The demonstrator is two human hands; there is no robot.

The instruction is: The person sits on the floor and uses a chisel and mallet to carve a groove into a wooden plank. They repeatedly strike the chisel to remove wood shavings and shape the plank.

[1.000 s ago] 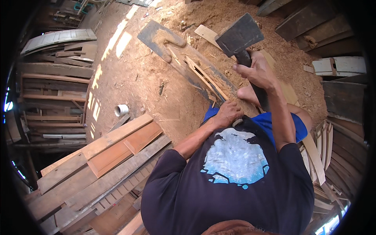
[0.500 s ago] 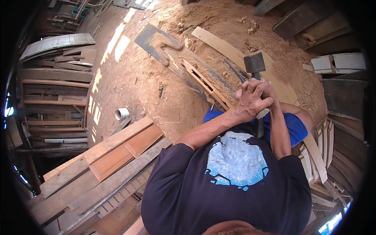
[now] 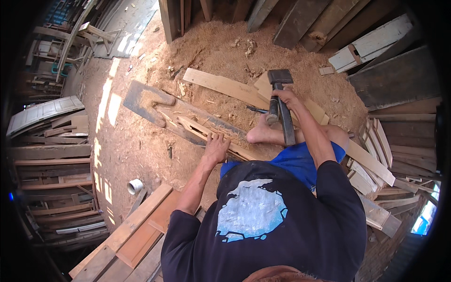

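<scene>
My right hand point(image 3: 287, 97) is closed around a hammer point(image 3: 280, 76) with a dark, blocky head and a long dark handle. Held alongside it is a second dark tool point(image 3: 272, 113) with a pale, blunt end; its working end is hidden. Over a narrow wooden piece point(image 3: 195, 127) with a slot cut into it, my left hand point(image 3: 217, 147) has its fingers bent and gripping. That piece lies along a grey, worn plank point(image 3: 141, 104) strewn with shavings. My bare foot point(image 3: 259, 132) is beside the plank, below the tools.
Sawdust and shavings cover the ground point(image 3: 155, 141). A pale board point(image 3: 225, 89) lies beyond the plank, with a dark, thin tool point(image 3: 256, 109) near my foot. A white cup-like container point(image 3: 135, 186) lies on its side at left. Stacked boards point(image 3: 141, 230) and leaning planks point(image 3: 300, 23) surround me.
My hands were together around the tools; now they are apart. The left has come down onto the slotted piece, while the right keeps both tools. The view has swung to the right.
</scene>
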